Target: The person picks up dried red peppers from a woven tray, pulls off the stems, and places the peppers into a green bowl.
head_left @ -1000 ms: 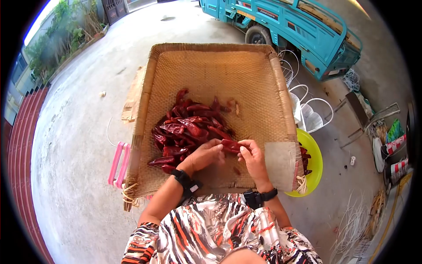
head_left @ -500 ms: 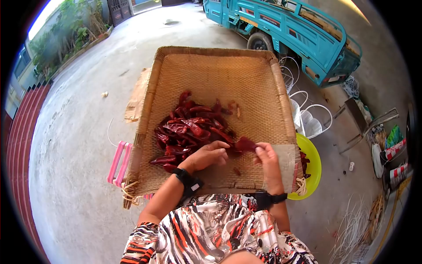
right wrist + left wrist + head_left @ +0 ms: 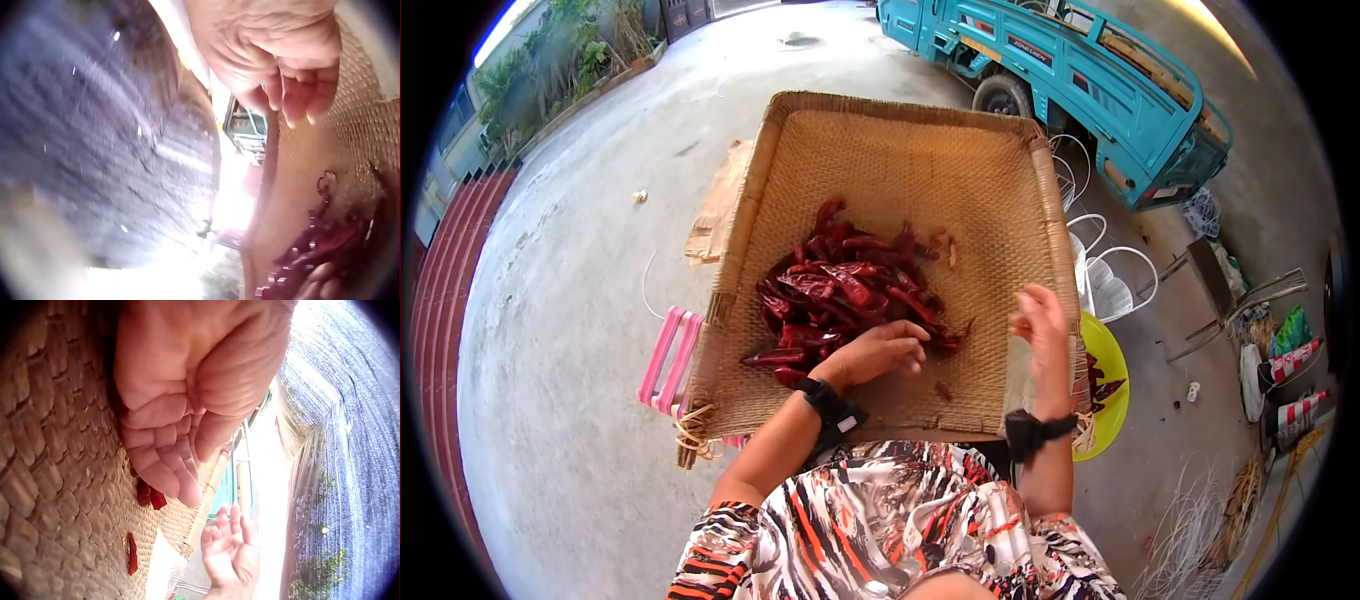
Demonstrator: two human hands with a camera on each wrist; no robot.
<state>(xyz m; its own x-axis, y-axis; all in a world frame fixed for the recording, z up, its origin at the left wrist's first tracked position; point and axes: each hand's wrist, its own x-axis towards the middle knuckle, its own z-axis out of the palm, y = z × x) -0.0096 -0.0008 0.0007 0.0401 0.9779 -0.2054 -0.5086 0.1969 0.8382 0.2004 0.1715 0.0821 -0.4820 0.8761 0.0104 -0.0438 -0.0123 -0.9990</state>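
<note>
A heap of dried red chili peppers lies on the woven tray. My left hand is at the near edge of the heap, palm inward, its fingers loosely bent with nothing between them in the left wrist view. Just past its fingertips lies one chili pepper with a thin, raised tip. Over the tray's right side, my right hand is raised with loosely curved, bare fingers. A yellow-green bowl beside the tray contains more red chili peppers, partly hidden by the tray edge.
Small reddish scraps lie on the tray. A pink-striped stool stands left of it, and flat cardboard shows beyond its left rim. White handled baskets and a metal-framed chair are at right. A turquoise cargo tricycle is parked behind.
Both hands were at one chili pepper a second ago. My right hand then moved right with a pepper at its fingertips, and now has bare fingers. The left hand has barely moved.
</note>
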